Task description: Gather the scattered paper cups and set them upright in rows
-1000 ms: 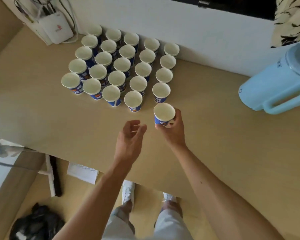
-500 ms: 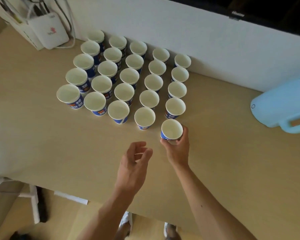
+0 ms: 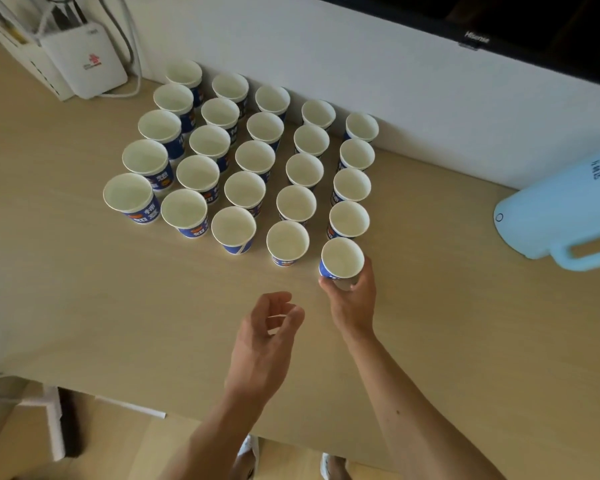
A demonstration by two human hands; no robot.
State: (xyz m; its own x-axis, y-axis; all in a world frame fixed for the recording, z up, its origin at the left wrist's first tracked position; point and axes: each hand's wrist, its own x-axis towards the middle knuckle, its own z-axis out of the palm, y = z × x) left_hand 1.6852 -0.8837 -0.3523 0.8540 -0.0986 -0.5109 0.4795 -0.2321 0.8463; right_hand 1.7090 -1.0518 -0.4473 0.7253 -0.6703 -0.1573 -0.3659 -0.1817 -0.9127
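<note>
A pale blue jug (image 3: 561, 213) sits at the worktop's (image 3: 465, 323) right side, well apart from the cups (image 3: 255, 156), which stand upright in rows. A white box (image 3: 84, 60) with cables leans at the far left. The right hand (image 3: 352, 301) grips one cup (image 3: 342, 258) low on its side, upright at the near end of the rightmost row. The left hand (image 3: 267, 336) hovers nearby, fingers loosely curled, holding nothing. Every cup is empty.
</note>
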